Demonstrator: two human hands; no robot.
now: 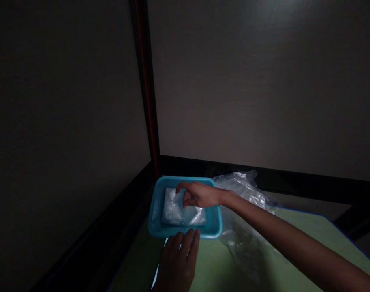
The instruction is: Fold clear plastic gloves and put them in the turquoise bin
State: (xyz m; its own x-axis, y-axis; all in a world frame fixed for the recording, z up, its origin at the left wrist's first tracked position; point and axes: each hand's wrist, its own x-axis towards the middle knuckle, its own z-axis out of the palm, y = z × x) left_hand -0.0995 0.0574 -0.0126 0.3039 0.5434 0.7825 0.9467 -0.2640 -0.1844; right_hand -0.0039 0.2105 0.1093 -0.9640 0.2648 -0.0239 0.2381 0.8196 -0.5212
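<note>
A blue plastic tray [153,211] sits on the green tabletop in the corner. Inside it lies a flat stack of clear-plastic-wrapped packets [172,213], whose contents I cannot make out. Over the packets, my right hand [201,194] reaches in from the right with bent fingers; a gap shows between the index finger and the thumb, and nothing is visibly gripped. My left hand [180,257] is palm down at the tray's near rim, fingers stretched out, the tips at or just short of the rim. A pale bright strip [155,278] shows partly beneath it.
A large crumpled clear plastic bag [244,227] lies right of the tray, partly behind my right forearm. The green table [306,227] has a blue edge. Dim walls [248,89] meet behind the tray at a dark reddish post [146,81].
</note>
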